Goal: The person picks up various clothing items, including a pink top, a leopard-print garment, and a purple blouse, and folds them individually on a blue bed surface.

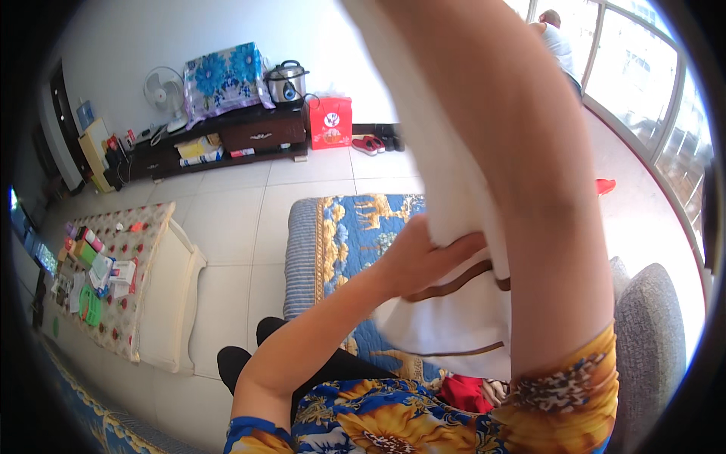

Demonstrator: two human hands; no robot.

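Note:
A long white cloth (454, 332) with brown stripes hangs before me, its upper part rising along my right arm. My left hand (417, 258) grips it, the thumb lying across the fabric and the fingers partly hidden behind. My right arm stretches up past the top of the view, so my right hand is out of sight. Below the cloth is a seat covered with a blue quilted spread (303, 249) patterned in yellow. Red fabric (465, 392) lies close against my body, under the cloth's lower edge.
To the left, a low table (164, 318) carries boxes, bottles and a green plastic basket (89, 305). A dark TV cabinet (264, 131) holds a fan (163, 93) and an electric pressure cooker (286, 82). Grey cushions (652, 329) stand at right. A person (557, 45) is by the windows.

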